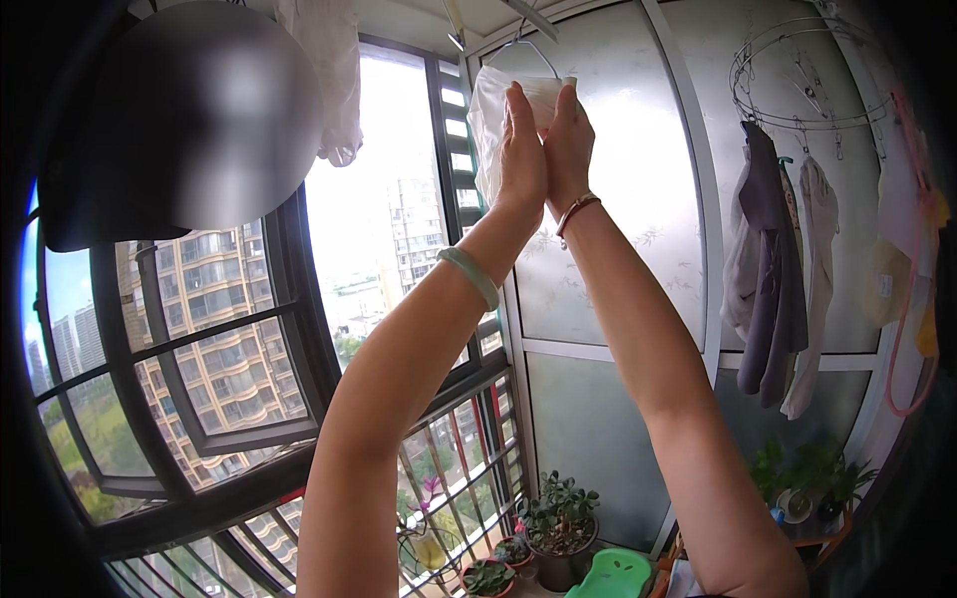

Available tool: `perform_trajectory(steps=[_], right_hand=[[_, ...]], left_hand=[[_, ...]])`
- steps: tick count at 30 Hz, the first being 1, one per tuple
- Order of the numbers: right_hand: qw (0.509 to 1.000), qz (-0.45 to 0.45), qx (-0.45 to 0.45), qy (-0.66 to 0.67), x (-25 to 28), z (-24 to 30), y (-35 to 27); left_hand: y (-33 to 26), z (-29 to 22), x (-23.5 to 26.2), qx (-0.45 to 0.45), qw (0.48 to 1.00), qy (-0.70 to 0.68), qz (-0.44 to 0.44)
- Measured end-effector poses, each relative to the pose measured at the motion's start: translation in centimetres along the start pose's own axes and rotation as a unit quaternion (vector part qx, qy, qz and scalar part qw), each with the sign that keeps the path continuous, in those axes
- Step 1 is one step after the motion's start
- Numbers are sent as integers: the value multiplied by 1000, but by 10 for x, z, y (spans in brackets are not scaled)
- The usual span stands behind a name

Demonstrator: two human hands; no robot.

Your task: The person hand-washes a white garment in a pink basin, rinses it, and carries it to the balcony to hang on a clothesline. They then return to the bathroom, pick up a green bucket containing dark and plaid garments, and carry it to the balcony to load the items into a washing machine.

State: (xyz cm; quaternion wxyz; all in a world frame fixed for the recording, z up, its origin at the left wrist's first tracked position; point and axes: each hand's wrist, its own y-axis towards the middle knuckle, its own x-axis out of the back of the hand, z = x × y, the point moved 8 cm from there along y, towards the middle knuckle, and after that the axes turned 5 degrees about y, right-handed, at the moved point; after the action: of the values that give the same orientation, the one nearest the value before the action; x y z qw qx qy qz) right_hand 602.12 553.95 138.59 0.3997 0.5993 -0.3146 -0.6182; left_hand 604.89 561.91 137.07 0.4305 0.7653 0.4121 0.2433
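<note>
Both my arms reach up to a thin white cloth garment (pixel 486 125) that hangs from a wire hanger (pixel 538 52) near the top. My left hand (pixel 521 149) is closed on the cloth, its thumb side toward me. Close beside it, my right hand (pixel 569 145) also grips the cloth near its right edge. The two hands almost touch at the heels, and most of their fingertips are hidden in or behind the fabric. A pale green bangle (pixel 471 277) circles my left wrist; a thin reddish bracelet (pixel 575 211) is on the right one.
Open dark-framed windows (pixel 309 329) and a railing (pixel 469 448) run along the left. Frosted panels (pixel 608 219) stand ahead. A round clip hanger (pixel 797 122) holds socks (pixel 773 299) at right. Potted plants (pixel 560 518) and a green plastic stool (pixel 613 575) sit low down.
</note>
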Motion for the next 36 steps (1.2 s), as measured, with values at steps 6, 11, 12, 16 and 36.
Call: perform_trajectory(steps=[6,11,12,16,36], right_hand=[[999,12,8,52,6,-39,57],[998,6,24,59,4,-69,106],[997,9,28,68,3,-73,116],[997,31,10,73,2,-86,148],[991,73,-47,101,-7,-126,205]], left_hand=[[36,-1,-8,-97,994,11,39],[68,-13,-1,-149,988,46,23],[75,-14,1,-156,986,32,52],[82,-15,-2,-170,982,31,74],[104,15,27,-165,981,81,52]])
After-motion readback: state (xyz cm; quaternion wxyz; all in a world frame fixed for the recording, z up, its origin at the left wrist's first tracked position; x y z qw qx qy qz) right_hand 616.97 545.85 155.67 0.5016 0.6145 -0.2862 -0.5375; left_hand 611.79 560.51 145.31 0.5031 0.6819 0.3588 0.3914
